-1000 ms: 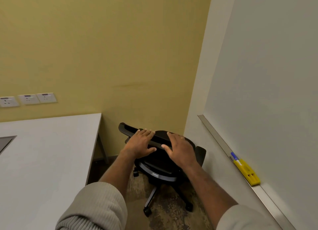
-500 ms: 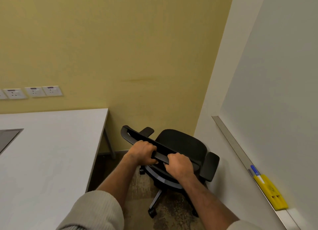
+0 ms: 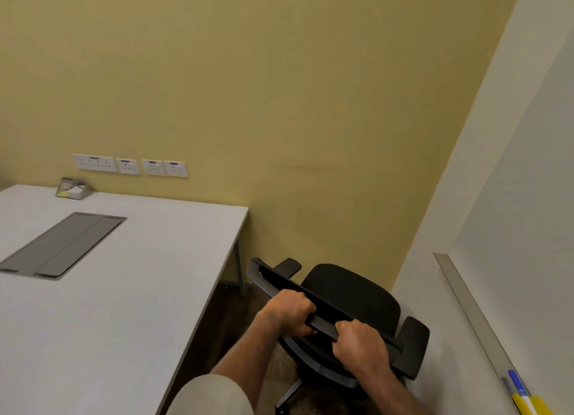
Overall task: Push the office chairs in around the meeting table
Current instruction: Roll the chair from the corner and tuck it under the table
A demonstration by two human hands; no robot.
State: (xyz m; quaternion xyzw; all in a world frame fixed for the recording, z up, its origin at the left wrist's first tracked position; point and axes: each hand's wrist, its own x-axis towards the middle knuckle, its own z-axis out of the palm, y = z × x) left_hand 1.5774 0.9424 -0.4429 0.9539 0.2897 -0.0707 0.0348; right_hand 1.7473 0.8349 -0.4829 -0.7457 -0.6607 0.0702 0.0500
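Since the earlier frame, the view has swung leftward: more table top, a grey cable hatch and a fourth wall socket have come into sight, and the marker tray has slid to the lower right corner. Both hands stay wrapped on the chair back as before.

Yellow wall (image 3: 279,88): fills the upper field from 9 to 1 o'clock.

Whiteboard (image 3: 528,197): pale panel at 3 o'clock, with a metal ledge running down toward 5 o'clock.

Meeting table (image 3: 108,321): white top, occupying 7 to 9 o'clock; its far right corner sits near the chair, with a gap of floor between them.

Office chair (image 3: 351,293): black, at 5 o'clock, in the corner between table, yellow wall and whiteboard wall; seat faces away from the wearer, one armrest at each side, wheeled base partly visible beneath. Not tucked under the table.

Cable hatch (image 3: 65,243): grey, set flush in the table top at 9 o'clock.

Left hand (image 3: 287,313): clenched around the top edge of the chair back, fingers curled over the rim.

Right hand (image 3: 360,343): likewise closed on the same rim, just beside the left hand.

Wall sockets (image 3: 130,166): row of four white plates at 10 o'clock.

Small holder (image 3: 73,189): at the table's far edge, contents unclear.

Markers (image 3: 518,389): blue and yellow, on the ledge at 5 o'clock.
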